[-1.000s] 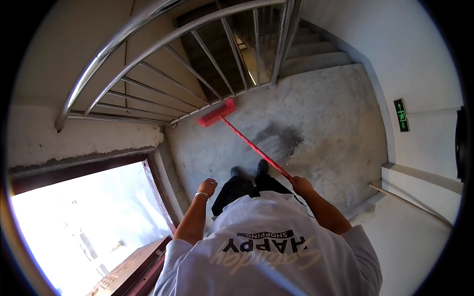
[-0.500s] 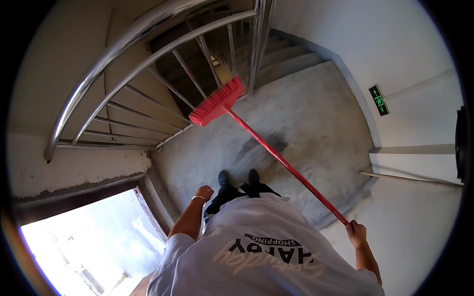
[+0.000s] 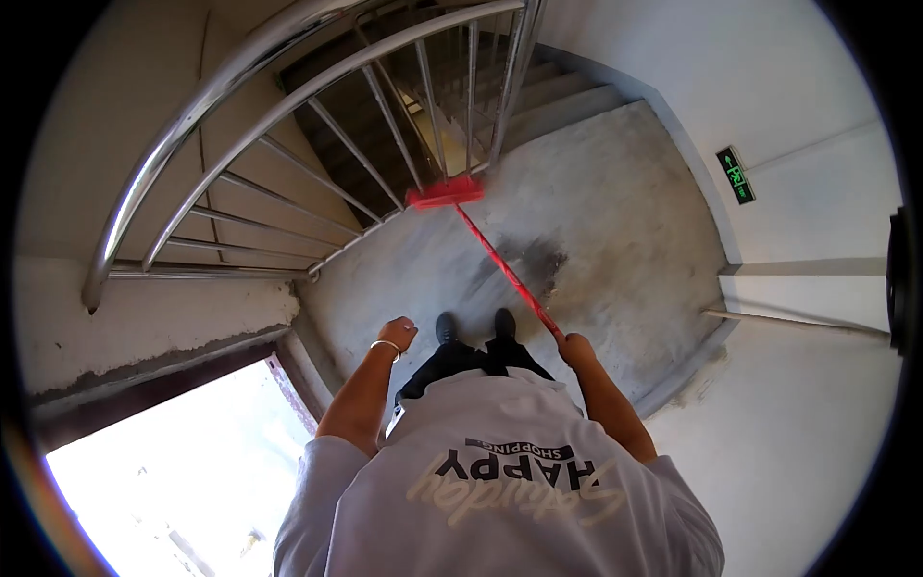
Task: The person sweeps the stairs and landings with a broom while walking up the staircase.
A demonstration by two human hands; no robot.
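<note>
My right hand (image 3: pixel 577 352) is closed round the end of the red handle of a broom (image 3: pixel 507 271). The handle slants up and left across the concrete floor (image 3: pixel 635 212). At its far end the red broom head (image 3: pixel 445 192), slightly blurred, is at the foot of the metal railing (image 3: pixel 332 123). My left hand (image 3: pixel 398 334) is curled beside my body, with a light bracelet on the wrist and nothing visible in it. A dark patch (image 3: pixel 538 263) marks the floor right of the handle.
Stairs (image 3: pixel 567 113) lie beyond the railing's end post. A bright window opening (image 3: pixel 183 471) is at the lower left. On the right wall are a green exit sign (image 3: pixel 735 175) and a thin pole (image 3: pixel 798 322) near a ledge (image 3: pixel 808 288).
Since half a second ago, my right hand has moved inward and forward from the far right. The broom head has gone from a raised, tilted position down to the railing's base.
</note>
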